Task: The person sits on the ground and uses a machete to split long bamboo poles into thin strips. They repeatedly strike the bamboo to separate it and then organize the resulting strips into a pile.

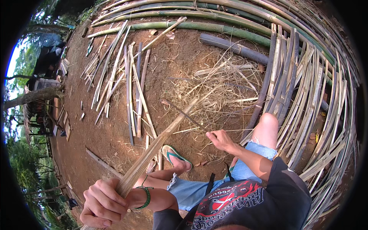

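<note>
At the lower left, my left hand is closed around a long split bamboo strip, which slants up and away to the right, its far end frayed and narrowing. My right hand is closed near the middle, thumb pointing left. From it a narrow dark knife reaches up and left, crossing the strip near its far end. My fingers hide the grip, and a small brown piece shows by the knife's far end. Just beyond lies a tangled heap of bamboo shavings on the soil.
Split bamboo strips lie in a dense stack at my right. Green bamboo poles stretch across the back, with a dark pole before them. More loose strips lie at the left. My sandalled foot is under the held strip.
</note>
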{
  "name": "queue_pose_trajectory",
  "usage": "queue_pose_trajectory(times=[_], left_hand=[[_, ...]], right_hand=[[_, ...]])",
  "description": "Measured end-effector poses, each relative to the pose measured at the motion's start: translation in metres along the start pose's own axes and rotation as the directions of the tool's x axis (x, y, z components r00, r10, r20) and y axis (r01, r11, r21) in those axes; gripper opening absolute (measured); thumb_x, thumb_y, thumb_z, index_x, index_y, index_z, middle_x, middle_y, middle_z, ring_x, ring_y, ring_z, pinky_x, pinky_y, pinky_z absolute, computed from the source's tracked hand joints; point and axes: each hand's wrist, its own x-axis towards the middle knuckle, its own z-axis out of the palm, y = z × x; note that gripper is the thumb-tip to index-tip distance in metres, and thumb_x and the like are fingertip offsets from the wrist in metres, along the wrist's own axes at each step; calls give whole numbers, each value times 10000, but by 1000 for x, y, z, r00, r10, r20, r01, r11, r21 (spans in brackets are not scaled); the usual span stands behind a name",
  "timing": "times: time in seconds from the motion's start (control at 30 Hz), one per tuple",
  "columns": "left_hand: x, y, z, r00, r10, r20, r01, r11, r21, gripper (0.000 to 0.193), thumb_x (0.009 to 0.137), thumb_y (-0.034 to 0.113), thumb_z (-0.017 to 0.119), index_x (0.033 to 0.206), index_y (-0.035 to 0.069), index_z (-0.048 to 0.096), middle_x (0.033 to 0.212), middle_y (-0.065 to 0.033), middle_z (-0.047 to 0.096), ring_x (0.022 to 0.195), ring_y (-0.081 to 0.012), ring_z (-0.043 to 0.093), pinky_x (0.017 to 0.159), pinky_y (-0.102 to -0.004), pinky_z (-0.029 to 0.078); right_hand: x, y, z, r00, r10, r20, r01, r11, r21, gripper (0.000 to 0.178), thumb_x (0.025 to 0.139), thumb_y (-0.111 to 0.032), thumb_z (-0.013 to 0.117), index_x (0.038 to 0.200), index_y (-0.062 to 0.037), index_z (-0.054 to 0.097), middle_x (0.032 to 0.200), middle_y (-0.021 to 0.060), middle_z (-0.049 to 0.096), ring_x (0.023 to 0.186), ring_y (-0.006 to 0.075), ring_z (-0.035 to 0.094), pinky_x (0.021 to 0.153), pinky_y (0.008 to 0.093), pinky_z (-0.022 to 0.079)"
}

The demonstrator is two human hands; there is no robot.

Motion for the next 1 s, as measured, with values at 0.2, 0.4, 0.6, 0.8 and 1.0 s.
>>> queue_pose_trajectory(times=[0.2,0.4,0.6,0.8,1.0], left_hand=[[10,-6,0,1000,-5,23,4,999,42,230,894,0,559,687,33,464,425,-48,496,305,-84,461,278,-214,380],[3,0,-1,999,-31,-7,32,997,65,323,942,198,613,685,68,467,422,4,475,311,-46,422,289,-174,366],[7,-1,-2,995,-67,-68,73,992,100,423,925,402,650,694,91,479,428,45,447,317,-10,370,298,-136,331],[3,5,-9,985,11,-174,33,968,247,400,977,378,566,728,83,465,438,29,440,321,-34,373,329,-154,327],[9,2,-10,945,96,-312,82,855,511,561,994,572,357,820,57,496,495,30,362,386,-68,316,370,-195,292]], right_hand=[[47,99,-16,919,358,-167,-393,872,-293,804,928,-653,440,700,85,666,766,344,645,830,467,670,756,515,517],[22,27,-9,979,190,75,-178,973,-145,777,939,-630,432,757,84,678,776,322,648,841,470,663,775,521,505],[64,94,-18,791,612,-24,-598,763,-246,825,929,-684,383,947,73,712,973,346,660,996,449,654,873,517,489],[41,73,-3,989,146,-12,-146,984,-99,762,929,-638,452,690,60,645,645,291,607,721,431,662,694,497,485],[69,75,-16,728,680,92,-676,734,-68,871,911,-729,376,743,77,660,790,253,675,787,370,687,749,482,514]])
